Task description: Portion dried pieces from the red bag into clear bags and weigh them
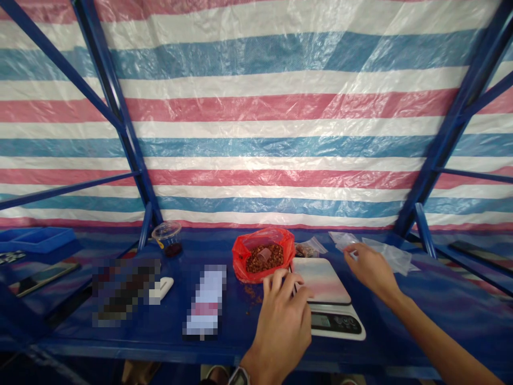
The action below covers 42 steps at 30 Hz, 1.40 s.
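Observation:
My left hand [282,310], with a watch at its wrist, reaches to the left side of a digital kitchen scale [336,323]. Its fingers are bent but apart, with nothing seen between them, and the thumb lies over the scale's plate edge. Just beyond it stands an open red plastic bag [242,259] full of small brown pellets [274,259], with a small clear cup [264,255] lying on them. Right of the scale, the fingertips of my right hand [371,267] pinch a clear plastic bag [342,239]. More clear bags [388,254] lie beside that hand.
Behind the scale lies a filled zip bag [306,249]. Pellet crumbs [252,294] are scattered near the red bag. Leftward are a blurred phone [206,299], a white device [164,287], a lidded clear tub [167,239] and blue trays [44,239]. Blue metal posts [116,101] flank the table.

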Motion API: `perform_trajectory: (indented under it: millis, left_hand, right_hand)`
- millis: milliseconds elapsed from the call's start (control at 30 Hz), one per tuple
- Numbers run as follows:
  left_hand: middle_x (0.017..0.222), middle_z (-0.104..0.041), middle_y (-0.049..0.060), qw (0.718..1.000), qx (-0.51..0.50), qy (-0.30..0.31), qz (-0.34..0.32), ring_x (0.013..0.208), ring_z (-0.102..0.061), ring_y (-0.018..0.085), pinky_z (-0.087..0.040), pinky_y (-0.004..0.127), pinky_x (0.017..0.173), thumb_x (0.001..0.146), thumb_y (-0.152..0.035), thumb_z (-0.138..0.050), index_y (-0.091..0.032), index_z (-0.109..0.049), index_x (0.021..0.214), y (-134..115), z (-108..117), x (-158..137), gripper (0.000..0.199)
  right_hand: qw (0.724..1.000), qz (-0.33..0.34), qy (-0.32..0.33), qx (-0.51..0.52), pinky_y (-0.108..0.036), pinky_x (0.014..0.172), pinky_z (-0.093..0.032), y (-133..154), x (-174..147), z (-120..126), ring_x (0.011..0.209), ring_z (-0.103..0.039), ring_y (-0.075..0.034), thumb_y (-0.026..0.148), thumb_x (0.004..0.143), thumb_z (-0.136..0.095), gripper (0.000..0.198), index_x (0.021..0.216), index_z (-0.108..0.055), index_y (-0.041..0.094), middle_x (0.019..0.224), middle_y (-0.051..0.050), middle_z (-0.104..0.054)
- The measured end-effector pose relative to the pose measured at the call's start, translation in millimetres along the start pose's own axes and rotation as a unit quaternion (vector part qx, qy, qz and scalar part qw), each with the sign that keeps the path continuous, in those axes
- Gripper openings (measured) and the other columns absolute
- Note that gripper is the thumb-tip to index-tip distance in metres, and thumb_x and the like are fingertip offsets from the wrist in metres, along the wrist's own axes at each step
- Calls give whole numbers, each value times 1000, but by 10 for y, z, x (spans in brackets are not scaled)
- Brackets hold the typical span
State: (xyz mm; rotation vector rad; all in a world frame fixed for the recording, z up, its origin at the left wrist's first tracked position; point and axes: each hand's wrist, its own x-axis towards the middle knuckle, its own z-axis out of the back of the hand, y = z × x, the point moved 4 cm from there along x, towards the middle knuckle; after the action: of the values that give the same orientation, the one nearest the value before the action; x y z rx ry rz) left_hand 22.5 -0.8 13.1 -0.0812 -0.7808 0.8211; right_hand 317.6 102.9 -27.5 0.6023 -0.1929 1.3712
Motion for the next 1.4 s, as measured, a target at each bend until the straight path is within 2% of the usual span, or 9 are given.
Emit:
perform_trajectory:
  millis: [100,167,300,400,633,767,967,1133,1400]
  left_hand:
    - [119,-68,6,1000,-5,-11,9,113,-58,26,-49,49,97,96,-10,-50,-26,-67,109,22,14,13,27]
    - [132,-64,8,999,-10,-24,19,121,-57,27,-49,49,102,99,-16,-50,-27,-63,125,41,23,32,31]
    - [163,-41,12,1000,-5,-16,7,145,-40,32,-40,53,116,96,-31,-62,-26,-28,160,98,22,94,72]
    - [163,-42,10,999,9,16,-26,149,-37,30,-36,53,120,97,-24,-60,-28,-22,162,155,37,139,76]
    - [136,-63,9,999,6,14,-31,132,-50,28,-41,50,114,99,-34,-61,-29,-44,151,245,159,126,55]
    - [130,-62,9,1000,-24,11,-16,130,-50,29,-44,48,113,90,-32,-74,-28,-49,146,264,197,106,62]
    - [133,-65,7,995,-98,18,-19,131,-56,24,-45,43,114,95,-25,-67,-25,-59,125,328,188,93,31]
    - [143,-61,10,991,-131,40,-2,136,-54,27,-45,44,115,81,-31,-83,-25,-48,144,318,120,68,72]
    - [112,-71,4,985,-157,50,50,104,-65,22,-52,36,92,87,-34,-79,-24,-65,119,399,42,60,37]
  right_hand:
    - [987,24,-99,126,-39,78,-49,388,-181,284,83,-67,-28,44,93,-56,27,94,-71,22,92,-11,-72]
    - [968,36,-101,227,-37,75,-50,727,-355,437,77,-63,-24,50,91,-59,29,93,-70,23,87,-7,-70]
    - [912,86,44,399,-33,79,-51,1441,-734,557,79,-62,-21,48,91,-63,24,87,-68,25,85,-3,-69]
    - [873,57,135,465,-30,75,-53,1688,-895,527,76,-63,-19,45,87,-68,22,83,-67,24,82,-1,-69]
    - [802,7,224,554,-34,84,-57,1556,-823,497,88,-69,-23,60,83,-73,40,93,-75,21,92,-5,-74]
    - [801,4,247,546,-33,81,-57,1486,-856,462,85,-68,-23,59,84,-73,42,104,-78,22,93,-5,-75]
    - [797,9,267,542,-33,85,-56,1476,-892,368,91,-68,-23,56,87,-71,41,110,-78,23,97,-5,-75]
    - [790,2,287,541,-32,78,-55,1471,-911,331,86,-68,-22,57,87,-72,43,112,-77,22,92,-4,-75]
    - [759,-80,321,560,-27,71,-48,1476,-920,314,77,-64,-17,50,74,-81,40,96,-70,19,84,-3,-73]
